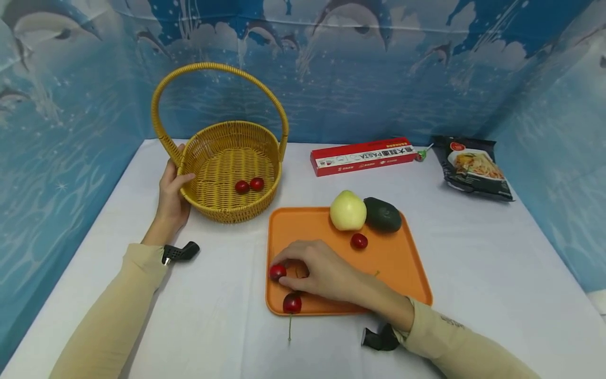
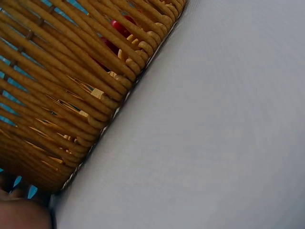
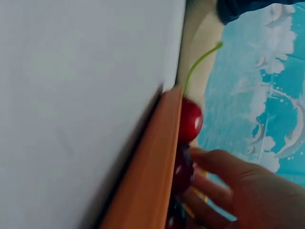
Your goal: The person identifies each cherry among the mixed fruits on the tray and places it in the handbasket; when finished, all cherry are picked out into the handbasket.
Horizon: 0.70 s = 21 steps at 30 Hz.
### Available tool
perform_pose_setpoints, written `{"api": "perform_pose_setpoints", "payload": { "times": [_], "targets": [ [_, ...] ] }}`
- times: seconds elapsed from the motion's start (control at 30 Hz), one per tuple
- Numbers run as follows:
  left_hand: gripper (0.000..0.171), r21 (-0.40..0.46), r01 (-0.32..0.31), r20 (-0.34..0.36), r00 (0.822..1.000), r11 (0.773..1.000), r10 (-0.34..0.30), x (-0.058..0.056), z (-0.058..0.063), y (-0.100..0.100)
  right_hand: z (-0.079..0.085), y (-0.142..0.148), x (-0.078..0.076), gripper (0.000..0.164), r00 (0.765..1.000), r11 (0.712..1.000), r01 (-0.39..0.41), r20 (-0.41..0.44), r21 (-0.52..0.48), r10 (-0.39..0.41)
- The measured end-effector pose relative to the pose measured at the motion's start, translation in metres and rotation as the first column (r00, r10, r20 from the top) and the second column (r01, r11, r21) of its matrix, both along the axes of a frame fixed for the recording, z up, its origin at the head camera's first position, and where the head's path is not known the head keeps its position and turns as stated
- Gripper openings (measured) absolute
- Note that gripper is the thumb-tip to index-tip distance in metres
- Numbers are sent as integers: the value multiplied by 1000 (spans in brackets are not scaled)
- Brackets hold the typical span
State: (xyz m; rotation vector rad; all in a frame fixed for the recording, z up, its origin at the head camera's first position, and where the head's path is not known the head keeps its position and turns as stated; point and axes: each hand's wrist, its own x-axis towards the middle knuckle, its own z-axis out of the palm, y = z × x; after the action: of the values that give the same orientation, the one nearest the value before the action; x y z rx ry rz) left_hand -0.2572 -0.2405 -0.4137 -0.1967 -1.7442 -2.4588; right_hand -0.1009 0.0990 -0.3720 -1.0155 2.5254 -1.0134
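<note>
My left hand (image 1: 171, 197) grips the left side of a yellow woven basket (image 1: 229, 215), thumb over the rim. Two red cherries (image 1: 257, 183) lie inside it; they show through the weave in the left wrist view. Over the left part of an orange tray (image 1: 407, 273), my right hand (image 1: 326, 271) pinches a cherry (image 1: 278, 272) between thumb and fingertips. A stemmed cherry (image 1: 292, 303) rests at the tray's front edge, its stem hanging over. Farther back on the tray is another cherry (image 1: 359, 241). What lies under my right palm is mostly hidden.
A pale yellow-green round fruit (image 1: 347, 210) and a dark green avocado-like fruit (image 1: 382, 215) sit at the tray's back. Behind the tray lie a red pasta box (image 1: 363, 156), a small green-wrapped lollipop (image 1: 421, 155) and a black food packet (image 1: 475, 167). A dolphin-print curtain surrounds the white table.
</note>
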Motion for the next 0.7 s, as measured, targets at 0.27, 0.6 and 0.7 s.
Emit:
{"api": "perform_pose_setpoints", "payload": {
  "times": [0.27, 0.6, 0.7],
  "targets": [
    [66, -8, 6, 2, 1000, 1000, -6, 0, 1, 2, 30, 9, -20, 33, 998, 997, 53, -33, -59, -55],
    [67, -20, 3, -1, 1000, 1000, -3, 2, 3, 2, 55, -7, -76, 31, 987, 995, 72, -139, -71, -81],
    [67, -19, 6, -4, 1000, 1000, -6, 2, 3, 1, 57, -15, -91, 28, 979, 994, 80, -179, -78, -93]
  ]
}}
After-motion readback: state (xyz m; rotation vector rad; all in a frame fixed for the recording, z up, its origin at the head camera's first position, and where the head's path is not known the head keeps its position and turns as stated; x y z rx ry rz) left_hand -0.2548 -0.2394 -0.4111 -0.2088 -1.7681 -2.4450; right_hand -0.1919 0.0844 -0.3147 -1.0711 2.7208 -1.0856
